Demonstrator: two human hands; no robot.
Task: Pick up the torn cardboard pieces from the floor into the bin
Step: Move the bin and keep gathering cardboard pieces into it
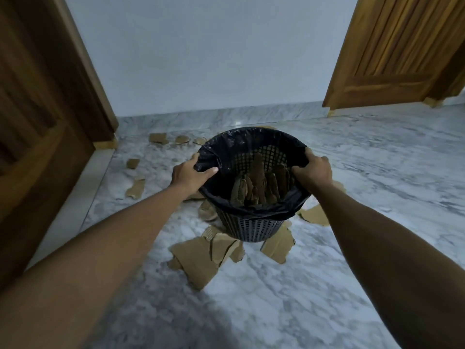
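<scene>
Bin (pixel 251 222) gripped at rim by both hands, cardboard pieces (pixel 201 258) on floor below.
Left hand (pixel 190 176) and right hand (pixel 313 172) fingers curled over opposite rim sides; largest pieces lie below-left of fingers, left hand judged nearer.

Both bare forearms reached forward from the lower corners, the left from about 7 o'clock and the right from about 5 o'clock, converging toward the centre. The left hand (pixel 190 174) sat at 9 o'clock on the bin's rim (pixel 251 131), thumb stretched inward across the top edge and fingers wrapped down the outside. The right hand (pixel 315 170) gripped the rim at 3 o'clock, thumb hooked inside, knuckles raised, fingers curled over the outer side. Both wrists were nearly straight.
</scene>
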